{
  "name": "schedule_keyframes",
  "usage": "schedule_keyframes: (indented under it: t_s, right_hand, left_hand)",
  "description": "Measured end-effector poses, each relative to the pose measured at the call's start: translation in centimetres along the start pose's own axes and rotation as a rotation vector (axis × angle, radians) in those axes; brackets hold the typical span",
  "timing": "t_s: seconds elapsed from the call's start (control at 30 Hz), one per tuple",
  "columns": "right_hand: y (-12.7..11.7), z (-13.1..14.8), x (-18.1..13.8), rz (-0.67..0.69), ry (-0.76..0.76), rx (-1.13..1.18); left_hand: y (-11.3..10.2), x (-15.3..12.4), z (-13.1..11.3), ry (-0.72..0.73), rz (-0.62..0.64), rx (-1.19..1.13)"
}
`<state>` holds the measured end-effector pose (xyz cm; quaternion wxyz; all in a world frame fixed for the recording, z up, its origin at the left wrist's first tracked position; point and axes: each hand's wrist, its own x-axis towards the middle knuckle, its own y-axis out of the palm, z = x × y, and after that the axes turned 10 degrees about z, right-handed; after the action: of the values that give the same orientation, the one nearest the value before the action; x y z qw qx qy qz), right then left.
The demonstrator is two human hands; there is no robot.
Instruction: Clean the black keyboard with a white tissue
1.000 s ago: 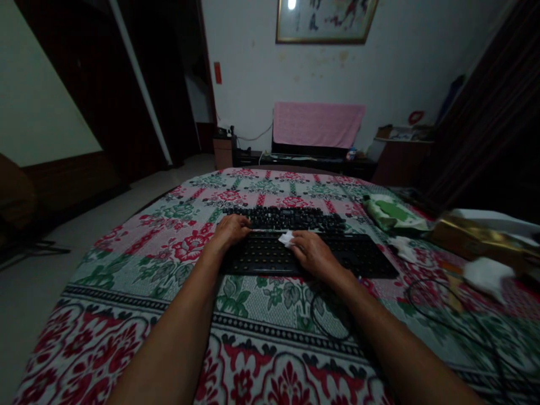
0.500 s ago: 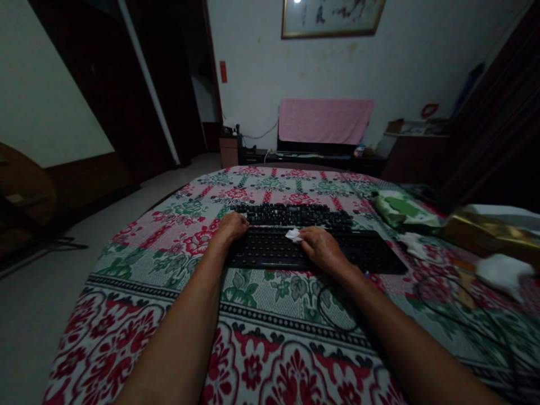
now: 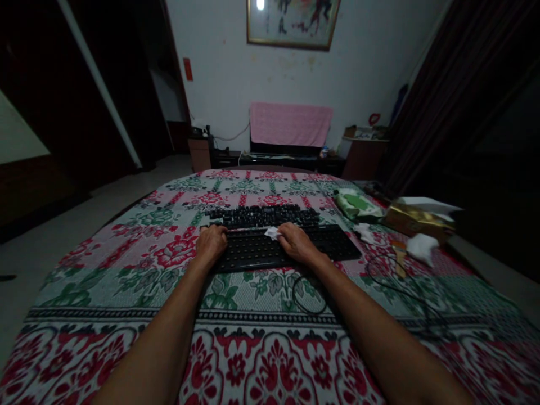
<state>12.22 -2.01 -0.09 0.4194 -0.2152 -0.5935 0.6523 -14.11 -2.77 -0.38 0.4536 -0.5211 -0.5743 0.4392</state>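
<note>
A: What do we enter as the main item?
B: One black keyboard (image 3: 248,251), rows of small pale spots across its face, lying flat on the cloth-covered table (image 3: 139,270). We take it as our landmark.
A: Hands?
B: Two. The left hand (image 3: 212,244) lies at the keyboard's left end, fingers curled; we cannot tell whether they pinch its edge. The right hand (image 3: 295,242) is over the keyboard's middle, towards its far edge, fingers closed on a folded white tissue (image 3: 272,233).
A: Beyond the keyboard?
B: Loose black keycaps (image 3: 264,215), many, spread in a long band just past its far edge.
A: To its right?
B: We count one green-and-white packet (image 3: 358,205), right and farther back; one small white wad (image 3: 365,232), near the right end; one flat brush (image 3: 399,261); one larger white wad (image 3: 422,247), beside the brush; one gold box (image 3: 415,219), behind that wad.
A: On the near side?
B: One dark cable (image 3: 294,293), looped before the keyboard, with more coils to its right.
</note>
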Motion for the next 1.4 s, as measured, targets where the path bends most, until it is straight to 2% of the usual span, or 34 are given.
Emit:
schedule_keyframes:
  t_s: [0.17, 0.3, 0.4, 0.57, 0.73, 0.9, 0.97, 1.03, 1.13, 1.23, 1.4]
  right_hand:
    - [-0.2, 0.3, -0.2, 0.003, 0.030, -0.037]
    - [-0.4, 0.5, -0.3, 0.005, 0.066, -0.083]
    - [-0.6, 0.5, -0.2, 0.028, 0.097, -0.110]
    - [-0.5, 0.3, -0.3, 0.009, 0.078, -0.104]
    - [-0.1, 0.3, -0.2, -0.005, 0.068, -0.075]
    - [0.0, 2.1, 0.8, 0.003, 0.035, -0.061]
    - [0.1, 3.0, 1.2, 0.009, 0.001, -0.005]
    - [0.2, 3.8, 1.5, 0.000, -0.042, 0.049]
    - [0.5, 4.3, 1.7, -0.043, -0.091, 0.117]
    - [1.2, 4.1, 1.8, -0.124, -0.100, 0.189]
    - [1.7, 3.8, 1.6, -0.191, -0.097, 0.278]
  left_hand:
    - [-0.2, 0.1, 0.0, 0.000, 0.005, -0.014]
    - [-0.9, 0.1, 0.4, 0.021, 0.055, -0.093]
    - [-1.1, 0.3, 1.3, 0.030, 0.070, -0.283]
    - [-0.8, 0.6, 2.9, -0.060, 0.021, -0.604]
    - [-0.4, 0.8, 3.2, -0.048, 0.019, -0.448]
    - [-1.1, 0.5, 2.2, -0.036, -0.011, -0.332]
    - [-1.6, 0.2, 1.3, -0.007, -0.093, -0.281]
    - [-2.0, 0.0, 0.0, 0.108, -0.127, -0.273]
    - [-2.0, -0.4, -2.0, 0.334, -0.060, -0.365]
    - [-1.2, -0.7, -3.8, 0.513, 0.038, -0.344]
    - [-0.5, -1.0, -4.8, 0.513, 0.047, -0.267]
